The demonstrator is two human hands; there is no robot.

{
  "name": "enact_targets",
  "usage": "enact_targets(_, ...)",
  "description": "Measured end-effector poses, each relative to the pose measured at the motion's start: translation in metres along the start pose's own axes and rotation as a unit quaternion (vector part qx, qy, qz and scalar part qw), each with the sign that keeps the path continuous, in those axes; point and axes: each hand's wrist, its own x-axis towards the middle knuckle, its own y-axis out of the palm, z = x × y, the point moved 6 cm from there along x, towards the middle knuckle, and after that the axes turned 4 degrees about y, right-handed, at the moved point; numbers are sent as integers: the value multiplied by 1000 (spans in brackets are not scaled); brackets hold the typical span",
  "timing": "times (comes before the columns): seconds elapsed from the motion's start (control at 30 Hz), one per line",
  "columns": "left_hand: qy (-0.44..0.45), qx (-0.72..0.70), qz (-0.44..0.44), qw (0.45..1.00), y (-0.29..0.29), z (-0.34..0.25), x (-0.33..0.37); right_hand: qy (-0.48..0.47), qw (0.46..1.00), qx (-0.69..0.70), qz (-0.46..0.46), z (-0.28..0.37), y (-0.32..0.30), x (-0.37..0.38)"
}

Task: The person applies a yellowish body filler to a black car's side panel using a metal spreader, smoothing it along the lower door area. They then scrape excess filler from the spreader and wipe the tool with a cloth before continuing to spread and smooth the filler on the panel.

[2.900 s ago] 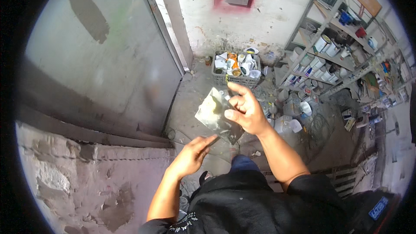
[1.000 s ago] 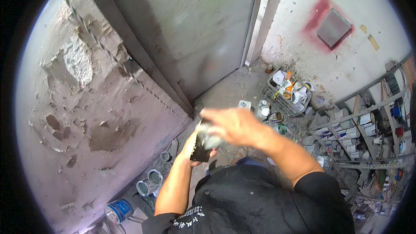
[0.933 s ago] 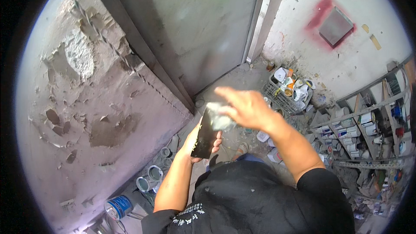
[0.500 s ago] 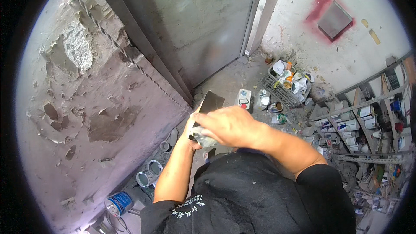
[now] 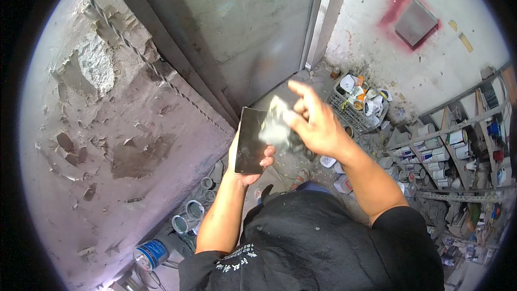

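At far left stands a peeling wall (image 5: 124, 124), a twisted cord (image 5: 137, 56) running slantwise along its upper part. Low beside it sits a blue can (image 5: 151, 254), with open tins (image 5: 184, 221) on the floor just right of it. Next comes the left hand (image 5: 246, 178), palm beneath a dark plate (image 5: 250, 145), fingers curled round its right edge; the plate is tilted, in front of the foot of a grey door (image 5: 242, 32). Close against the plate's upper right side is a pale, smeared piece (image 5: 276, 124), blurred, so whether the two touch cannot be told. The right hand (image 5: 320, 129) pinches that piece by thumb and bent fingers, its index finger pointing out. Farther right, a grey crate (image 5: 350, 113) full of cans and litter rests on the floor, below a wall box (image 5: 416, 23) ringed in red paint. Shelves (image 5: 431, 155) crowded with tins fill the far right.
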Motion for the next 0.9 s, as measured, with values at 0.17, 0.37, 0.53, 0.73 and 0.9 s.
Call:
enact_targets(0.17, 147, 24, -32, 988, -11, -5, 17, 71, 991, 46, 105, -30, 47, -35)
enact_targets(0.37, 149, 80, -3, 986, -27, -4, 27, 129, 985, 66, 93, -36, 56, -30)
enact_targets(0.53, 173, 77, -74, 979, -13, 1, 25, 144, 986, 61, 54, -40, 47, -10)
enact_targets(0.73, 188, 114, -151, 964, -12, 2, 24, 156, 979, 122, 48, -50, 52, -10)
enact_targets(0.9, 165, 147, -6, 975, -9, -13, 30, 147, 981, 113, 53, -47, 59, -16)
